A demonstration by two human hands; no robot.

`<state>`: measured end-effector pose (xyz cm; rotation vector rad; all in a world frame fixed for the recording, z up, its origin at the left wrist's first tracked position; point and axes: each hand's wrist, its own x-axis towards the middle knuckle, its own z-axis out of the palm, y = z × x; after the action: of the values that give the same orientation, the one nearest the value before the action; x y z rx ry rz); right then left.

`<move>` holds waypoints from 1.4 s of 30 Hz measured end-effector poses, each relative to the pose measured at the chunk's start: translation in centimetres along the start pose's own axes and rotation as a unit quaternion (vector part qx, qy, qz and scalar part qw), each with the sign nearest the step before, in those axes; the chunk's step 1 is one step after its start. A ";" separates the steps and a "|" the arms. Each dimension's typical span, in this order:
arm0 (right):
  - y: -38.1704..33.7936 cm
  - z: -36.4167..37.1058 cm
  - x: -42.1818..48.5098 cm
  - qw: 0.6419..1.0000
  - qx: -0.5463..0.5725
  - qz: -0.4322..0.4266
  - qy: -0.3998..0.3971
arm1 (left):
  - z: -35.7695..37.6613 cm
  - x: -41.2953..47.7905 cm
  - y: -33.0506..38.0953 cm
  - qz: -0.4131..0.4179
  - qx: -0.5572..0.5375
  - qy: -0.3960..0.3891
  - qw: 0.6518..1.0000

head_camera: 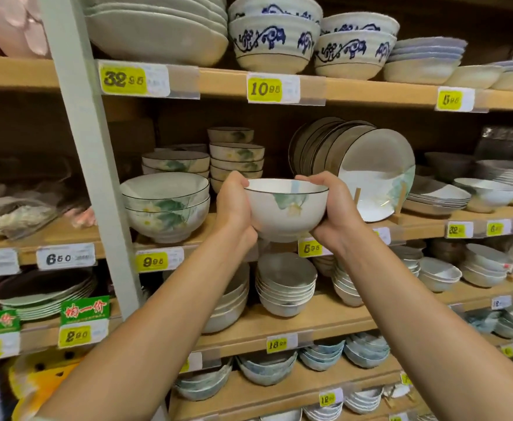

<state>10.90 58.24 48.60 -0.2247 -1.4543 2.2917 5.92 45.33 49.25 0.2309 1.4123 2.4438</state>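
Both hands hold a white bowl [285, 212] upright in the air before the middle shelf [425, 221]: the left hand [237, 205] cups its left side with the thumb hooked over the rim, and the right hand [331, 208] curls round its right side the same way. The bowl has a dark rim and a green leaf print. It hangs between stacked bowls [165, 205] on the left and upright plates [370, 171] on the right, above a yellow price tag [309, 248].

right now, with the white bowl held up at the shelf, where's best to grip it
By its opposite walls, coming in from left and right, as the left hand and right hand do on the bowl. It sits upright and its smooth wall curves in to a narrow foot, so palms cupping the sides, with thumbs at the rim, likely hold it steadiest.
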 end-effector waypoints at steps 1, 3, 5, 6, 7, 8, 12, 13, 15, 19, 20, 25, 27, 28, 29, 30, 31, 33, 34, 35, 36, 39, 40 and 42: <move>0.0 0.0 0.7 1.000 0.001 0.001 -0.010 | 0.1 0.5 0.1 0.001 0.000 0.004 1.000; -0.1 -0.1 2.0 1.000 0.009 0.001 -0.027 | 0.4 1.6 0.5 0.008 0.000 0.008 1.000; -0.1 -0.3 3.4 0.999 0.026 0.001 -0.045 | 0.7 2.4 0.8 0.016 -0.005 0.010 1.000; -0.1 -0.4 4.1 0.998 0.036 0.006 -0.058 | 0.9 2.9 1.0 0.018 -0.010 0.011 1.000; -0.2 -0.5 4.9 0.996 0.048 0.018 -0.075 | 1.1 3.3 1.2 0.018 -0.013 0.012 1.000; -0.3 -0.5 5.6 0.993 0.062 0.035 -0.095 | 1.3 3.7 1.4 0.018 -0.016 0.015 1.000; -0.8 -0.6 8.3 0.981 0.083 0.096 -0.145 | 2.1 4.8 1.9 0.013 -0.004 0.031 0.999; -0.9 -0.6 9.0 0.979 0.082 0.105 -0.154 | 2.3 5.0 2.0 0.012 0.001 0.037 0.999; -1.1 -0.7 10.0 0.977 0.075 0.116 -0.164 | 2.6 5.8 2.1 0.011 0.016 0.044 0.999; -0.7 -1.2 11.7 0.981 0.076 0.106 -0.141 | 3.1 6.9 1.5 0.023 0.043 0.057 0.997; -0.5 -1.3 12.0 0.982 0.081 0.103 -0.133 | 3.2 7.1 1.2 0.035 0.035 0.060 0.997; 0.3 -1.3 11.9 0.991 0.065 0.075 -0.089 | 3.0 6.7 -2.2 0.148 0.042 0.125 0.980; 0.4 -0.9 11.5 0.997 0.034 0.047 -0.055 | 3.5 6.0 -4.4 0.201 0.091 0.141 0.965; 0.6 -0.8 11.3 0.999 0.016 0.026 -0.043 | 4.0 5.8 -5.2 0.210 0.118 0.148 0.959; 0.9 -0.7 11.2 0.999 -0.002 0.004 -0.038 | 4.5 5.8 -5.4 0.211 0.134 0.165 0.954; 1.3 -0.8 11.0 0.999 -0.014 -0.015 -0.041 | 4.6 6.1 -5.2 0.203 0.139 0.184 0.951; 1.5 -0.9 10.9 0.998 -0.012 -0.028 -0.047 | 4.7 6.5 -4.6 0.196 0.131 0.197 0.952; 1.4 -1.6 11.1 0.997 0.015 -0.037 -0.067 | 4.1 7.4 -2.8 0.167 0.075 0.183 0.966; 0.9 -1.9 11.4 0.996 0.023 -0.034 -0.081 | 3.5 7.8 -1.9 0.146 0.049 0.170 0.973; 0.4 -2.1 11.8 0.994 0.028 -0.019 -0.102 | 3.2 8.1 -1.2 0.124 0.033 0.154 0.980; -0.1 -2.1 12.2 0.991 0.033 0.007 -0.133 | 2.8 8.3 -0.8 0.111 0.028 0.134 0.984; -1.1 -2.1 12.9 0.975 0.039 0.093 -0.198 | 2.3 9.3 0.0 0.074 0.036 0.097 0.992; -1.3 -2.0 13.1 0.973 0.043 0.109 -0.200 | 2.2 9.6 0.0 0.058 0.033 0.084 0.994; -1.3 -2.1 13.6 0.971 0.055 0.124 -0.198 | 2.0 10.2 0.1 0.020 0.007 0.050 0.999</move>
<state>-0.26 66.22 49.94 0.1004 -1.5475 2.7308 -3.11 50.37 50.21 0.1429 1.4803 2.5099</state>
